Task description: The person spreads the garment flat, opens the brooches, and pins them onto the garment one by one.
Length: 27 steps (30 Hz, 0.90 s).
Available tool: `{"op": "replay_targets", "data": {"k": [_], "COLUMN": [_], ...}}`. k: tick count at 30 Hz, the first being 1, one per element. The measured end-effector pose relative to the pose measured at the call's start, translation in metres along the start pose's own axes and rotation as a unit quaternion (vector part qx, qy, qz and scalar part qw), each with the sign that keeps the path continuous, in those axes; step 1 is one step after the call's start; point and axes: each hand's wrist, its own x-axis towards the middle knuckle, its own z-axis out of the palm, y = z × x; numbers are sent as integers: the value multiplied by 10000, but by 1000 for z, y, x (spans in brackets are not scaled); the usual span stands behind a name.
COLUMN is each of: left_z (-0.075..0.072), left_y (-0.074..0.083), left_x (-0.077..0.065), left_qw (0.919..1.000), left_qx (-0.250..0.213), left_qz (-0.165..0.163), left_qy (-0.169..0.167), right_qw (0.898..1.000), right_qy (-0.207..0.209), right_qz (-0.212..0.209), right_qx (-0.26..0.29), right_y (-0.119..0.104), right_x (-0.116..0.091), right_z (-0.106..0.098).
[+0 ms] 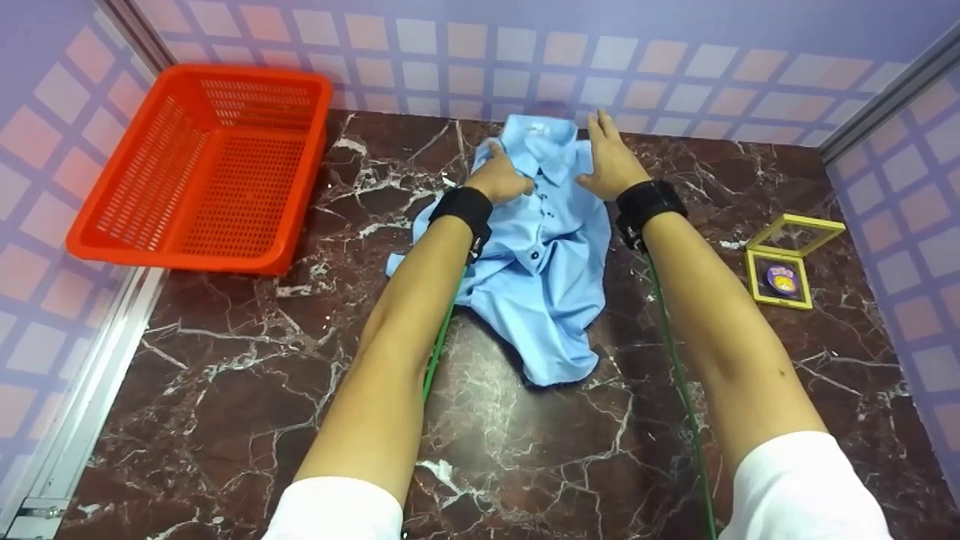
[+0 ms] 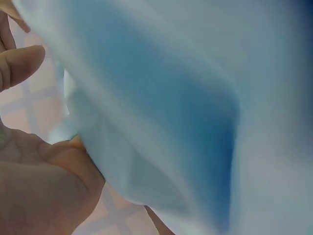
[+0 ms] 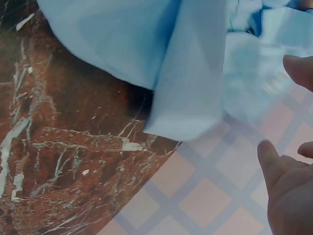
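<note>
A light blue button-up shirt (image 1: 570,217) lies front up, its collar toward the back wall and its lower part creased and bunched. My left hand (image 1: 498,178) is over the shirt's left side just below the collar, thumb stretched toward the button row. In the left wrist view, blurred shirt fabric (image 2: 146,98) fills most of the picture beside the hand (image 2: 49,181). Beside the collar on the right is my right hand (image 1: 611,159), fingers extended toward the wall. The right wrist view has this hand (image 3: 293,191) with fingers apart, near the shirt (image 3: 190,73).
An orange-red plastic basket (image 1: 300,225) stands at the back left. On the right, a small yellow-framed case (image 1: 780,302) stands with its lid raised and a round purple badge (image 1: 782,279) inside. Patterned panels (image 1: 465,67) enclose the dark marbled table (image 1: 247,420). Green cords (image 1: 679,360) trail from both wristbands.
</note>
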Motion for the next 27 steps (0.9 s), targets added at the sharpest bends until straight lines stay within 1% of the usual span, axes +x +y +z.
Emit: {"op": "replay_targets", "data": {"k": [4,6,9,11,15,20,21,24,27], "left_z": [-4,-8,-18,-27,-43,-59,-61,-67,-68], "left_y": [-6,-8,-12,-17,-30,-50,-55,-68,-81], "left_x": [0,0,-3,-6,-13,-23,-26,-34,-41], "left_qw": [9995,9993,9993,9992,9986,9964,9956,9948,9943], "left_qx": [270,291,280,299,250,217,210,264,400], "left_qz": [104,137,227,262,426,641,675,655,654], "left_qy": [-106,-179,-141,-73,186,516,612,738,741], "right_qw": [10000,10000,9998,9995,9980,9961,9959,9954,9940], "right_qy": [0,23,92,153,249,175,150,105,133], "right_qz": [-23,-64,-170,-277,-563,-809,-830,-895,-1031], "right_qx": [8,-9,-32,-73,-169,-309,-325,-334,-344], "right_y": [6,10,16,19,28,38,40,43,46], "right_x": [-6,-9,-13,-17,-31,-53,-57,-68,-79], "right_z": [0,-2,-4,-6,-6,-3,-2,3,10]}}
